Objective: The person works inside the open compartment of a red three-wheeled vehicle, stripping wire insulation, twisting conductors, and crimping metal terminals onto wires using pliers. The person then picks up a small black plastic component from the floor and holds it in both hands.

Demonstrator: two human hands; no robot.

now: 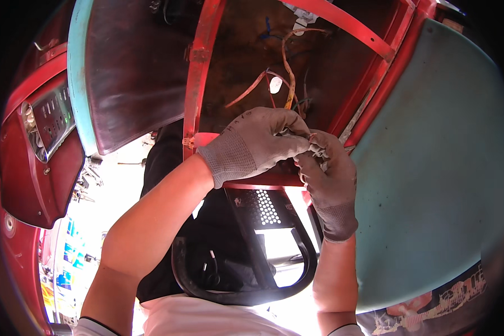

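Note:
Both my hands wear grey knit work gloves and meet in the middle of the view, in front of an opening framed in red metal. My left hand [261, 137] reaches in from the left with thumb and fingers pinched together. Close against it, my right hand [331, 171] is closed too, its fingertips touching those of the left. Whatever small thing is between the fingertips is hidden. Just behind the left hand, a yellow cable [289, 96] rises from the opening. A reddish wire [245, 93] and several thinner wires spread out around it.
The red metal frame [197, 64] surrounds the dark opening. A large teal panel [431, 173] stands at the right, a teal-edged dark panel [131, 73] at the left. Below my hands is a black metal frame with a perforated plate [243, 207]. A red housing [31, 179] sits far left.

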